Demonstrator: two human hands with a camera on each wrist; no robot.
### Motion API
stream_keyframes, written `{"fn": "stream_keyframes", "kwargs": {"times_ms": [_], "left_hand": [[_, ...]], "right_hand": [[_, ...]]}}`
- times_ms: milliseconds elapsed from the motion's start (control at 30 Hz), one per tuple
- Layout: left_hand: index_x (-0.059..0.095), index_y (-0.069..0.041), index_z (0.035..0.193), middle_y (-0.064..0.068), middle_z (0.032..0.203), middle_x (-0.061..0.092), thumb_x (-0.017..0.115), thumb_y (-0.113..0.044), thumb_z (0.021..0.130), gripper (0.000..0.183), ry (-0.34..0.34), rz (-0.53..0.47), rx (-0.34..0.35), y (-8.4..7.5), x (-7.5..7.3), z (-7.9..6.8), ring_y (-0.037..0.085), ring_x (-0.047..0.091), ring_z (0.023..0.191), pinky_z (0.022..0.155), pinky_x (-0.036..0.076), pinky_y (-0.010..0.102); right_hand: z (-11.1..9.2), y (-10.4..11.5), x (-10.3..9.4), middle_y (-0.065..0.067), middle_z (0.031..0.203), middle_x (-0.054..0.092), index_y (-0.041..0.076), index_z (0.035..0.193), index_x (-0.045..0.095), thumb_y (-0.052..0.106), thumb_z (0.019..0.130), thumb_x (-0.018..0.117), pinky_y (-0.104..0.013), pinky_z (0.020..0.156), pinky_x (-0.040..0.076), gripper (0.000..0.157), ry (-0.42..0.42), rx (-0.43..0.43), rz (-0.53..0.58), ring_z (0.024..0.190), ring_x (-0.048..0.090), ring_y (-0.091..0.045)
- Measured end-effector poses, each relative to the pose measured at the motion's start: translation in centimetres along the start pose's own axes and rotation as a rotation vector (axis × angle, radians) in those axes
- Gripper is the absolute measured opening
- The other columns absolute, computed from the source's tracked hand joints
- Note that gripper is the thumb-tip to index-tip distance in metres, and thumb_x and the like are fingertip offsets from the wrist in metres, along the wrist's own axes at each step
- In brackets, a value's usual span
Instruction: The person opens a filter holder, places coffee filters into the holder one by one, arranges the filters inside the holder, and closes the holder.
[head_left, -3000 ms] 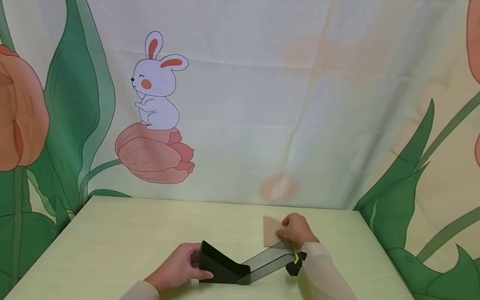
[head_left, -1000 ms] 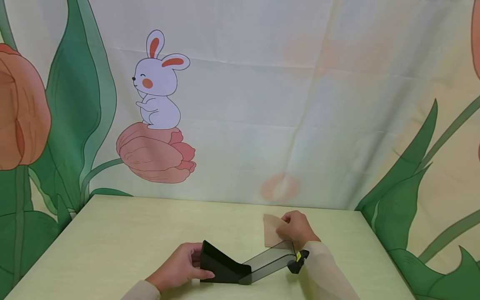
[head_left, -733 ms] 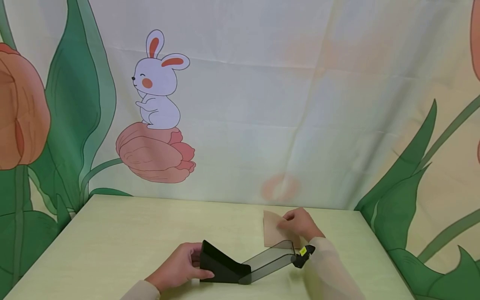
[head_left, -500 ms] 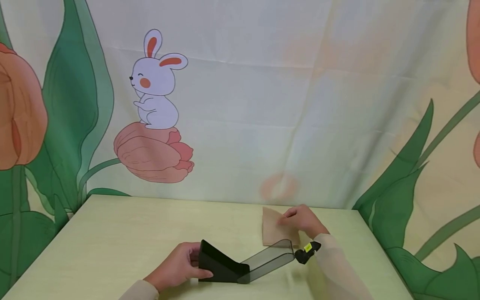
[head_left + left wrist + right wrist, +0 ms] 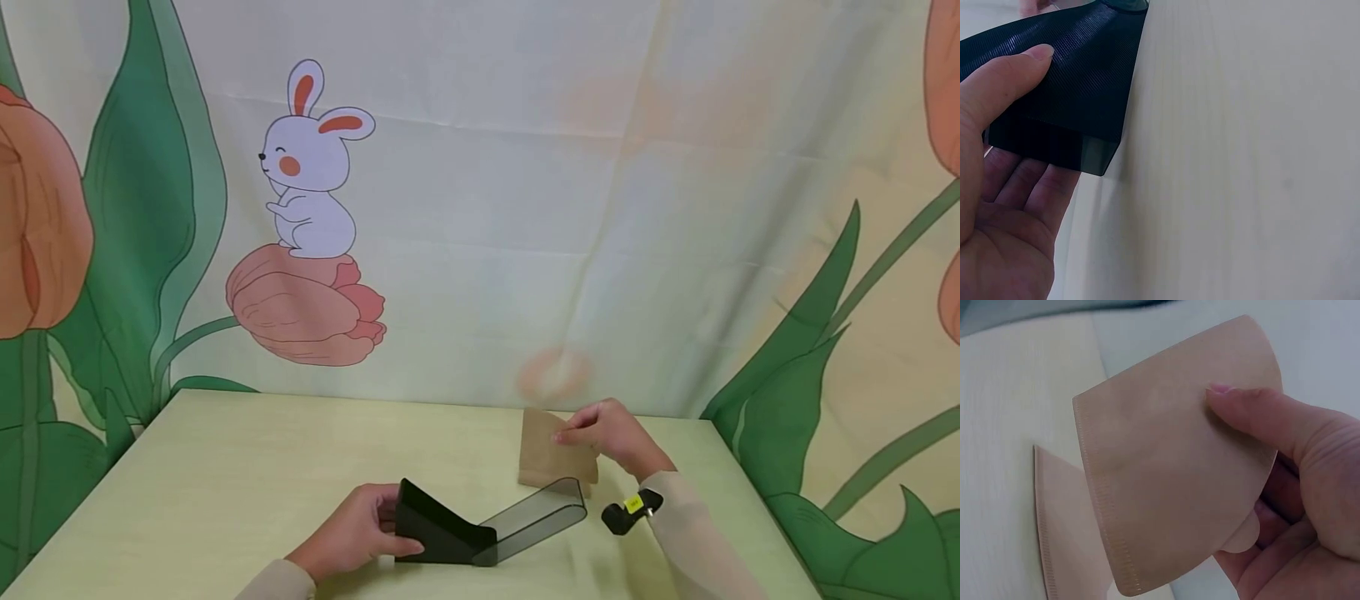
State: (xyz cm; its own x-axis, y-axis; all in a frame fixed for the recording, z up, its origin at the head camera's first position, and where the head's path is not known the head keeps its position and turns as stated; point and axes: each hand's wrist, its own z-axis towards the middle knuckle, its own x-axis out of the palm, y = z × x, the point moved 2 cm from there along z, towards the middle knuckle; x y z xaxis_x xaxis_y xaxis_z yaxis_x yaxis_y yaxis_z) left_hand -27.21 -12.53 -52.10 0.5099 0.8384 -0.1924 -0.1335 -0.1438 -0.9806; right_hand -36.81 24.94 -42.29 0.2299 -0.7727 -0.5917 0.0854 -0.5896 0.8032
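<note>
My left hand point(image 5: 358, 527) grips a black ribbed holder point(image 5: 442, 533), thumb on its front face and fingers behind. A clear smoky lid point(image 5: 532, 521) slants up from the holder's right end. In the left wrist view the holder's wide end point(image 5: 1079, 75) sits between thumb and fingers. My right hand point(image 5: 618, 435) pinches a tan paper coffee filter point(image 5: 1172, 450) with a crimped edge, thumb on the near side. More filter paper point(image 5: 1069, 525) lies below it on the table in the right wrist view.
The pale wooden table point(image 5: 285, 467) ends at a curtain point(image 5: 465, 208) printed with a rabbit and tulips. A black wrist camera point(image 5: 632, 511) with a yellow label sits on the right wrist, beside the lid's end.
My right hand has risen and shifted right, lifting the coffee filter from its earlier low position behind the lid. The left hand and the holder stay in place.
</note>
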Motion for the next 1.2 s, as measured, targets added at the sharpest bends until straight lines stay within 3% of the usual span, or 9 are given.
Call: {"fn": "stream_keyframes", "kwargs": {"times_ms": [400, 667, 1200], "left_hand": [[0.072, -0.007, 0.119, 0.010, 0.114, 0.077, 0.089, -0.014, 0.080, 0.043, -0.001, -0.006, 0.007, -0.1, 0.0, 0.0, 0.022, 0.075, 0.098, 0.082, 0.059, 0.025], [0.072, -0.008, 0.117, 0.007, 0.111, 0.078, 0.089, -0.016, 0.079, 0.042, -0.013, 0.033, -0.003, -0.2, 0.0, 0.1, 0.019, 0.075, 0.096, 0.081, 0.058, 0.025], [0.072, -0.007, 0.115, 0.009, 0.111, 0.078, 0.090, -0.015, 0.078, 0.043, -0.021, 0.035, -0.012, -0.3, 0.1, 0.0, 0.021, 0.074, 0.097, 0.082, 0.058, 0.023]], "right_hand": [[-2.2, 4.4, 0.2, 0.007, 0.070, 0.065, 0.009, 0.079, 0.081, 0.025, 0.076, 0.092, -0.026, 0.056, 0.038, 0.019, 0.016, -0.159, -0.027, 0.070, 0.048, -0.014], [-4.0, 7.6, 1.6, 0.006, 0.074, 0.072, 0.005, 0.082, 0.081, 0.019, 0.079, 0.090, -0.025, 0.062, 0.050, 0.017, 0.088, -0.238, 0.042, 0.070, 0.058, -0.010], [-5.6, 10.3, 4.5, 0.002, 0.079, 0.077, 0.004, 0.086, 0.082, 0.016, 0.079, 0.088, -0.024, 0.064, 0.054, 0.015, 0.133, -0.299, 0.127, 0.069, 0.063, -0.008]]}}
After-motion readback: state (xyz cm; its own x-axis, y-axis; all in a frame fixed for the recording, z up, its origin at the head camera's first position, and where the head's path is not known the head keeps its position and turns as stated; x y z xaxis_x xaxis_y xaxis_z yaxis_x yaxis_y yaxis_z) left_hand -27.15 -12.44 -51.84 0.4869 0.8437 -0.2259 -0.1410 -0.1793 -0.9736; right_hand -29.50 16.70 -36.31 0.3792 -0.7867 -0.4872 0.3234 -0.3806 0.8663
